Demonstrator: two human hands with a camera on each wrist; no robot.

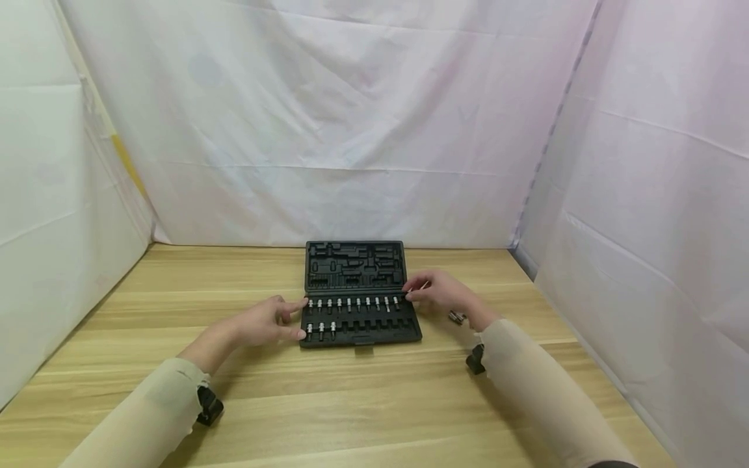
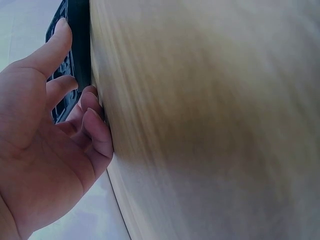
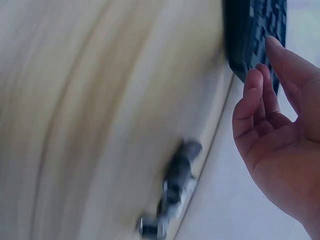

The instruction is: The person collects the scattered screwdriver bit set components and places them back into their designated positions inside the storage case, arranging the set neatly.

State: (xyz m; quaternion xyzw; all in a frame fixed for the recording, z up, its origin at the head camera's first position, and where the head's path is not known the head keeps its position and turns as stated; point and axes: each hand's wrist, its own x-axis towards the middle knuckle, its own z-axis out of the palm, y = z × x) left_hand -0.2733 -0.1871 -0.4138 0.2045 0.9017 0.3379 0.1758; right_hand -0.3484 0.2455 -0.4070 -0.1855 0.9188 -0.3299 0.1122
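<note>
A black socket case [image 1: 354, 337] lies unfolded on the table, its moulded lid [image 1: 357, 265] leaning back. Silvery bit sockets [image 1: 349, 303] fill the rear row, and a few more [image 1: 321, 330] stand at the left of the front row. My left hand [image 1: 266, 322] touches the case's left side, thumb at the front corner and index finger farther back; its other fingers bend in the left wrist view. At the case's right side near the hinge, my right hand [image 1: 440, 290] rests its fingertips. Nothing shows between its thumb [image 3: 286, 57] and fingers.
A few loose bit sockets [image 1: 457, 317] lie on the wooden table [image 1: 328, 409] right of the case, under my right wrist; they look blurred in the right wrist view. White cloth walls [image 1: 328, 130] stand behind and at both sides.
</note>
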